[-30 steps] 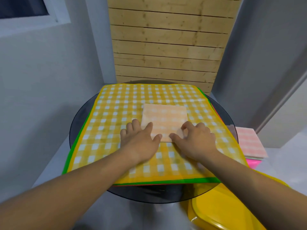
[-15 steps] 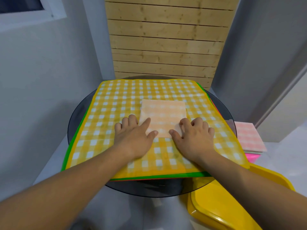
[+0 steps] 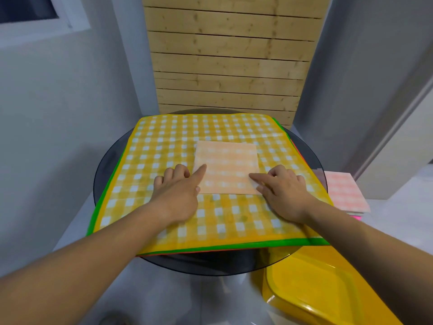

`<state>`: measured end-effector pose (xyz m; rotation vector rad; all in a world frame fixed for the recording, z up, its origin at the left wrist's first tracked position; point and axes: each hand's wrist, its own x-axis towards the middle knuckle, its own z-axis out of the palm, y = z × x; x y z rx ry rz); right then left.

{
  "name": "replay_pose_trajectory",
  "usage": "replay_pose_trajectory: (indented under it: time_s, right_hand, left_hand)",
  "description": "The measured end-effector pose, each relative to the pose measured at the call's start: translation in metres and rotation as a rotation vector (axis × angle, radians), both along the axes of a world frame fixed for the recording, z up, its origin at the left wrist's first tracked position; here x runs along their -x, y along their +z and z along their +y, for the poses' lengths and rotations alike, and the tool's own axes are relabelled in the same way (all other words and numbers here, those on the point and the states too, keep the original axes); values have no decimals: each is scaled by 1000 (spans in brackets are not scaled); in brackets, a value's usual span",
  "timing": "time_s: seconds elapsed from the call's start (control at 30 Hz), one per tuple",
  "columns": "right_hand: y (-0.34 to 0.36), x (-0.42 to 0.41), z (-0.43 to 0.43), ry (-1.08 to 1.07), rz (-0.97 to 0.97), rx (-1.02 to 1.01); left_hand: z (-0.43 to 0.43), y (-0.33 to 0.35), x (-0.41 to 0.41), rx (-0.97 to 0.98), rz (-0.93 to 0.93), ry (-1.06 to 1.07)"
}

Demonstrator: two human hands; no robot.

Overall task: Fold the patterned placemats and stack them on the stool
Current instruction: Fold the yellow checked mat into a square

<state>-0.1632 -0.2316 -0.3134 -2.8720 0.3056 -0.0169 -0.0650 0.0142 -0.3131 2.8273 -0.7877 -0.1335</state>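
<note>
A folded pale-orange checked placemat (image 3: 226,168) lies on top of a large flat yellow checked placemat (image 3: 164,146) that heads a pile with green and red edges. My left hand (image 3: 179,187) rests at the folded mat's left edge, its forefinger stretched onto the mat. On the right edge sits my right hand (image 3: 282,186), forefinger pressing the near right corner. Neither hand grips anything. A stack of folded pink checked placemats (image 3: 344,192) sits low to the right on what looks like a pink stool (image 3: 356,216), mostly hidden.
The pile lies on a round dark glass table (image 3: 107,167). A yellow plastic seat (image 3: 311,289) stands at the near right under the table's rim. Behind are a wooden slat wall (image 3: 225,59) and grey walls on both sides.
Both hands have slid apart from the folded mat's near edge to its left and right sides, fingers now pointing inward. The camera has tilted slightly.
</note>
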Motion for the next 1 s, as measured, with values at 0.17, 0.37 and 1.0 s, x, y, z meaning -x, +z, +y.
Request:
replay_pose_trajectory:
  time_s: [0.17, 0.37, 1.0]
  right_hand:
    - [14, -6, 2, -41, -76, -215]
    - [31, -22, 13, -284, -241, -520]
    - [46, -8, 0, -348, -310, -763]
  left_hand:
    - [-8, 15, -6, 306, 53, 68]
    - [-17, 30, -27, 506, 272, 304]
    - [-40, 43, -9, 887, 290, 156]
